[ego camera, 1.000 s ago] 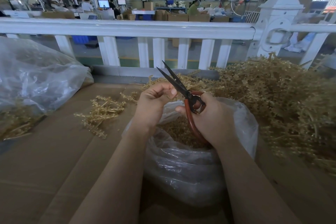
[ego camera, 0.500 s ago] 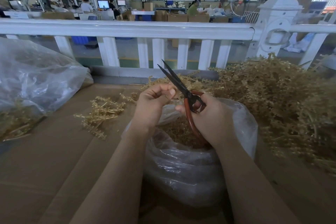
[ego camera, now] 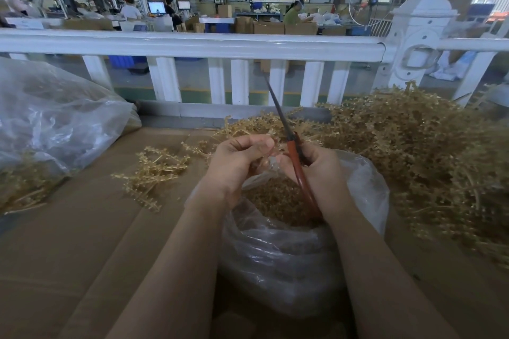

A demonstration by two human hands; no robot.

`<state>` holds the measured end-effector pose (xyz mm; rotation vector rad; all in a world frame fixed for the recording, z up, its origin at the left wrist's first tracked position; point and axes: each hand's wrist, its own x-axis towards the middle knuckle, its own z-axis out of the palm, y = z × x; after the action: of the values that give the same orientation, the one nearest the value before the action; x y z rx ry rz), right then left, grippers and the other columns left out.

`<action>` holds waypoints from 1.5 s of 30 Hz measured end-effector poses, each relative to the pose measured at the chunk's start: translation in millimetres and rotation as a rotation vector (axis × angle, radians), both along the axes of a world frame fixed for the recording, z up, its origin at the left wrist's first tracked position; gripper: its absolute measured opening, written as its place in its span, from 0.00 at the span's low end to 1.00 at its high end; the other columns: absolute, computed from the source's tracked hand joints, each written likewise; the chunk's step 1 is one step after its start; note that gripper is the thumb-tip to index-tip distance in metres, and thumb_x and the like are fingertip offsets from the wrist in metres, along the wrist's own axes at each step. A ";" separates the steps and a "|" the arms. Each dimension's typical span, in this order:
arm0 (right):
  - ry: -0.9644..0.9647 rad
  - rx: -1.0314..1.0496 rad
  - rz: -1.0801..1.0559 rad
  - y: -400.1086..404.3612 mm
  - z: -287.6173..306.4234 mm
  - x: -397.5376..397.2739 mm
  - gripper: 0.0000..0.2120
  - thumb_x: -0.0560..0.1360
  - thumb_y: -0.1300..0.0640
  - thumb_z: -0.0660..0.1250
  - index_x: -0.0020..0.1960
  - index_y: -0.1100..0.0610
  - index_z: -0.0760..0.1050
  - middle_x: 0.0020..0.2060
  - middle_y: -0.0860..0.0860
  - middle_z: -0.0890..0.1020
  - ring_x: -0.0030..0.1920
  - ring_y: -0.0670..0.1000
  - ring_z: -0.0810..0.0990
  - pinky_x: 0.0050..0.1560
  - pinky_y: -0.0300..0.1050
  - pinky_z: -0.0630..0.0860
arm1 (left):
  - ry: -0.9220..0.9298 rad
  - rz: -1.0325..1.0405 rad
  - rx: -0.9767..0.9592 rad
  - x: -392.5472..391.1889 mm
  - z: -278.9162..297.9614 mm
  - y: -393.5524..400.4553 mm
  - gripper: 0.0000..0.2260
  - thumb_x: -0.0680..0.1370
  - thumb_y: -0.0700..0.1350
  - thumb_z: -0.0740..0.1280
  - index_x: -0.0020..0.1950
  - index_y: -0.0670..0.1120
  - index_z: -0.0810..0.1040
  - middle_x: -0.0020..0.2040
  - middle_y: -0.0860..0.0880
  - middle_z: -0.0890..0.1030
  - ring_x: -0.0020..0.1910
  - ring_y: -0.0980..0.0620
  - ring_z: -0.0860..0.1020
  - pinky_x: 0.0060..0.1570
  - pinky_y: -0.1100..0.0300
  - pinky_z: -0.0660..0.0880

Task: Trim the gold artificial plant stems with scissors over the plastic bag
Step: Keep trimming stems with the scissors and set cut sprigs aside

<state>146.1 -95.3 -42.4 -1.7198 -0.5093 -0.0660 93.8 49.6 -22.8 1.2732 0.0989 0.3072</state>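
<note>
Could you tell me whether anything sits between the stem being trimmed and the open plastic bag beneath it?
Nothing visible does: the left hand pinches the stem directly above the plastic bag, beside the scissors.

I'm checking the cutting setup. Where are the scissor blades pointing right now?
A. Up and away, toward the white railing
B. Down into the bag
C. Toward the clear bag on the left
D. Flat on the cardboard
A: the right hand holds the scissors with the blades closed, angled up toward the white railing.
</note>
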 end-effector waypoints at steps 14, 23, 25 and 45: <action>0.044 0.310 -0.083 -6.6 4.2 -0.9 0.07 0.76 0.56 0.74 0.40 0.56 0.80 0.29 0.45 0.81 0.33 0.44 0.79 0.39 0.42 0.78 | 0.076 -0.194 0.224 -4.2 -3.2 -4.3 0.07 0.71 0.45 0.74 0.48 0.45 0.85 0.47 0.45 0.87 0.47 0.51 0.85 0.48 0.61 0.79; -0.010 0.300 -0.093 -7.0 2.4 2.3 0.07 0.77 0.57 0.73 0.40 0.54 0.80 0.27 0.42 0.78 0.30 0.39 0.75 0.35 0.31 0.72 | 0.050 -0.275 0.077 -7.7 1.0 1.3 0.08 0.72 0.47 0.71 0.44 0.45 0.86 0.44 0.49 0.85 0.35 0.57 0.77 0.40 0.65 0.76; -0.025 0.263 -0.106 -7.2 3.2 1.3 0.06 0.76 0.55 0.74 0.42 0.54 0.81 0.30 0.44 0.81 0.33 0.39 0.78 0.37 0.32 0.74 | 0.042 -0.277 0.028 -8.1 1.7 2.1 0.10 0.72 0.46 0.70 0.48 0.43 0.86 0.40 0.49 0.84 0.35 0.58 0.79 0.39 0.66 0.77; -0.271 -0.345 -0.128 -3.5 -4.4 -2.3 0.33 0.61 0.20 0.63 0.51 0.46 0.75 0.40 0.42 0.81 0.43 0.43 0.80 0.46 0.48 0.80 | -0.184 0.093 -0.159 -2.7 3.1 10.6 0.05 0.77 0.41 0.68 0.48 0.44 0.84 0.38 0.50 0.83 0.38 0.57 0.79 0.44 0.64 0.77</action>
<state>143.8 -98.8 -46.8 -2.0952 -0.6364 -0.3225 91.1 60.2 -19.7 1.0793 0.0253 0.4855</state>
